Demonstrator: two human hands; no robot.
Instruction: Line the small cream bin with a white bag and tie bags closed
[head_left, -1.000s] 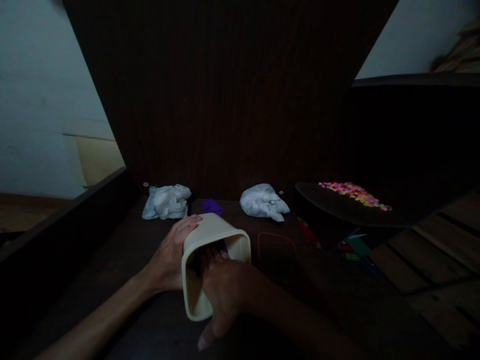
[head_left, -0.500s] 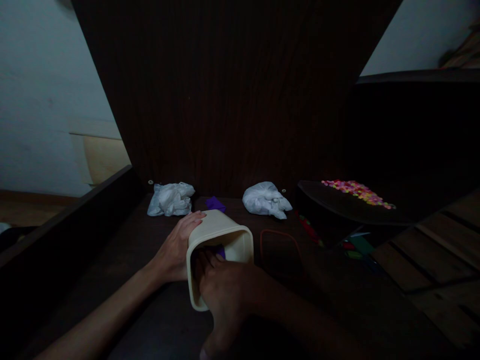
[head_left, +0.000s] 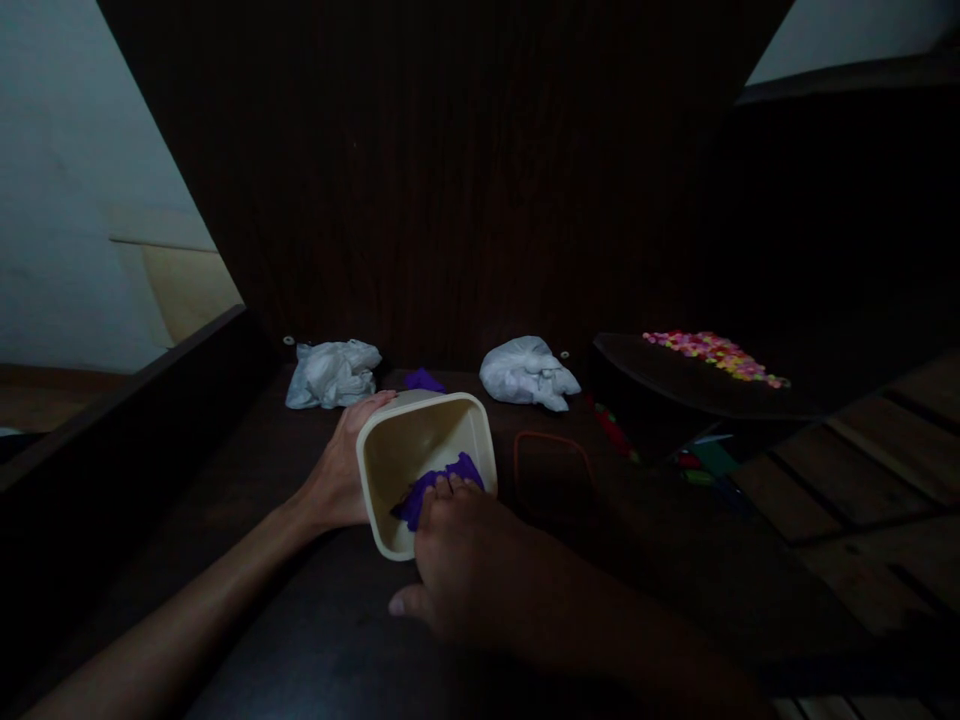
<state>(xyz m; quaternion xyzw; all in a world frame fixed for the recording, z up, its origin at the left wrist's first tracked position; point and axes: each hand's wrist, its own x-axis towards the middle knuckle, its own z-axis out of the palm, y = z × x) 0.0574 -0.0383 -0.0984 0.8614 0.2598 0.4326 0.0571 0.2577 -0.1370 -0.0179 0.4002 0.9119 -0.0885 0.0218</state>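
A cream plastic container (head_left: 427, 400) lies tipped, its open mouth toward me. My left hand (head_left: 346, 460) grips it from the left side, with fingers over its upper wall. At the lower right of the mouth, my right hand (head_left: 472, 560) reaches in. Its fingers press on a crumpled purple cloth (head_left: 431, 490) against the inner wall, while the thumb sticks out apart below the rim. Behind the container lies another purple piece (head_left: 424, 380). An orange-red rounded frame, like a lid rim (head_left: 555, 440), rests to the right on the dark tabletop (head_left: 300, 620).
Two white plastic bags, one left (head_left: 335, 373) and one right (head_left: 529, 372), sit against the dark upright panel (head_left: 450, 180). Pink and yellow petal-like pieces (head_left: 712, 355) lie on a dark surface at right. Red and green items (head_left: 701, 465) are below. A low ledge (head_left: 142, 390) borders the left.
My right hand has drawn back toward the container's mouth, bringing the purple cloth nearer the rim. The container's mouth now faces me more squarely. The view has shifted slightly.
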